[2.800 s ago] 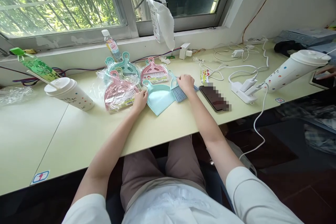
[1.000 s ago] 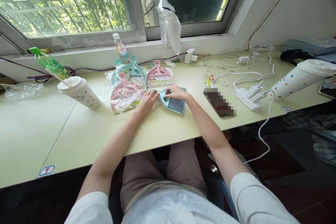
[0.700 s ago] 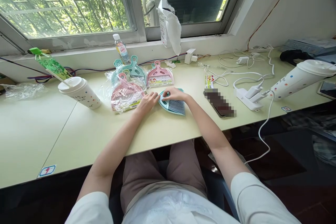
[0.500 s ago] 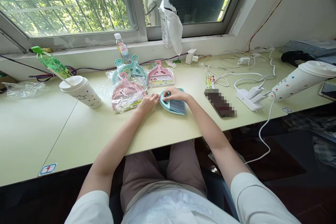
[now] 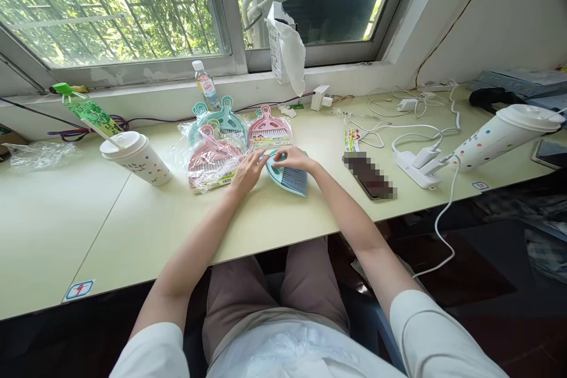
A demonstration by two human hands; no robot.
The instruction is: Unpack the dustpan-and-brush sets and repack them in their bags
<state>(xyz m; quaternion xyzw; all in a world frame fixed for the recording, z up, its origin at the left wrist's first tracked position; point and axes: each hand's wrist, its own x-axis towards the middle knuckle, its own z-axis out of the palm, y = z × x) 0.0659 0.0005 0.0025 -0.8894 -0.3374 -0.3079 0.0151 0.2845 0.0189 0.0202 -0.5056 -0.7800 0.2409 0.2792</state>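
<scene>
On the pale yellow bench (image 5: 146,230), near its middle, one small teal plastic dustpan with a grey-bristled brush nested in it (image 5: 287,176) is lying flat. The left hand (image 5: 248,170) is laid against the dustpan's left edge, its fingers spread and touching it rather than clenched. The right hand (image 5: 293,158) is rested over the handle end, its fingers curled on the brush handle. Just beside the left hand, three more dustpan sets in clear plastic wrap are counted: two pink ones (image 5: 211,160) (image 5: 269,129) and one teal (image 5: 224,121). Two white dotted paper cups with lids are seen, one on the left (image 5: 135,157) and one on the right (image 5: 502,136). One dark phone (image 5: 370,174) is lying near the right forearm.
</scene>
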